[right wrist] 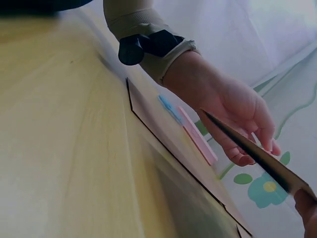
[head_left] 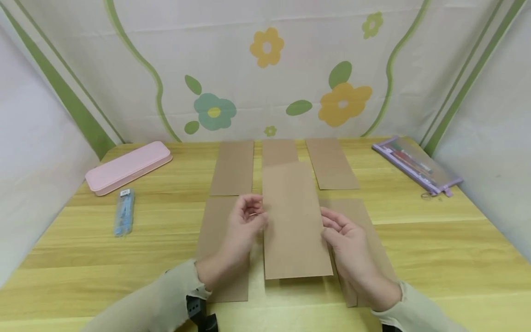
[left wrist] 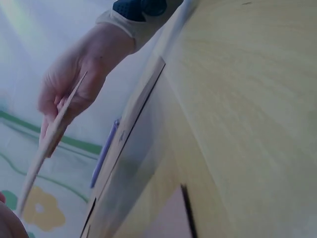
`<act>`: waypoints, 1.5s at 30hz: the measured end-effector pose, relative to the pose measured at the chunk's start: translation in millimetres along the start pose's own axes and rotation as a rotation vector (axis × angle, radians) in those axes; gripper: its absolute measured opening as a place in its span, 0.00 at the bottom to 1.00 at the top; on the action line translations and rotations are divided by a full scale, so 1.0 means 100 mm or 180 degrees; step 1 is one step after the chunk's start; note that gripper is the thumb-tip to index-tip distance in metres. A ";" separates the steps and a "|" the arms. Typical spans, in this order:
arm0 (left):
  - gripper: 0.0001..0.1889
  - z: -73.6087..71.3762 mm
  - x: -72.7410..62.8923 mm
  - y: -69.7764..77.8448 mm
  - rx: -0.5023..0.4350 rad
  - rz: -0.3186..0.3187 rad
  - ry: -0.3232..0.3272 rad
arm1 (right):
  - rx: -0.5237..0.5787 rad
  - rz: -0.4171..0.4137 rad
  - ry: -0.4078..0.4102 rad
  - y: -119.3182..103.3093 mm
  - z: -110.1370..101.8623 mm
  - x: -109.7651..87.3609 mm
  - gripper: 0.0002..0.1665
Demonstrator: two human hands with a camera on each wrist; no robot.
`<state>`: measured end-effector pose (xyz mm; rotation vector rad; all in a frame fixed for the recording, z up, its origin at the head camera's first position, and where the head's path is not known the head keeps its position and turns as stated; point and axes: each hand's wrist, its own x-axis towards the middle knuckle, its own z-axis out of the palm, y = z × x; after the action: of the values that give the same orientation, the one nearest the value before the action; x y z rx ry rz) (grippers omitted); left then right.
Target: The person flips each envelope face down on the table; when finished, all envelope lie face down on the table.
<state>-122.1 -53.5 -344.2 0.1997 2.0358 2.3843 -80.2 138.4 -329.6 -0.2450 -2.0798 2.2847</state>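
A brown cardboard rectangle (head_left: 294, 226) is held up off the table between both hands, its shadow falling beneath it. At its left edge my left hand (head_left: 244, 226) pinches it between thumb and fingers. My right hand (head_left: 348, 244) pinches the opposite edge. Edge-on, the same held cardboard (right wrist: 257, 153) shows in the right wrist view, raised above the table. Under and around it lie more flat pieces: one beneath the left arm (head_left: 215, 230), another beneath the right hand (head_left: 369, 230), and three along the back, the middle one (head_left: 280, 152) partly covered.
On the left, a pink pencil case (head_left: 128, 167) lies near a blue clear-packed item (head_left: 124, 212). A purple-edged zip pouch (head_left: 416, 163) with pens inside sits at the back right. Behind the wooden table (head_left: 74, 258) hangs a flower-patterned cloth (head_left: 249, 83).
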 end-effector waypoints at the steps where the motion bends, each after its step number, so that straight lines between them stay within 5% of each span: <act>1: 0.20 -0.03 0.00 -0.01 -0.0039 -0.0026 0.0058 | 0.0046 -0.0011 0.0002 0.00 0.00 0.00 0.27; 10: 0.21 -0.13 -0.01 -0.10 -0.0365 -0.0488 0.0046 | 0.0393 0.0227 -0.0114 0.11 0.00 0.01 0.29; 17: 0.29 -0.22 -0.04 -0.13 0.0032 -0.0766 -0.0245 | -0.0451 0.0407 -0.0598 0.16 -0.14 0.01 0.39; 24: 0.36 -0.29 -0.06 -0.14 0.0582 -0.0822 -0.0630 | -0.1656 0.0155 -0.1154 0.11 -0.21 0.08 0.50; 32: 0.40 -0.32 0.00 -0.16 0.1085 -0.0860 -0.1041 | -0.2666 0.0048 -0.1279 0.14 -0.18 0.13 0.53; 45: 0.43 -0.28 0.11 -0.12 0.1961 -0.0975 -0.1326 | -0.3142 0.0064 -0.1415 0.14 -0.15 0.18 0.55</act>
<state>-136.8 -78.0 -359.3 0.3193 2.2981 1.3548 -94.6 154.6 -346.3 0.2533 -3.2644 1.1763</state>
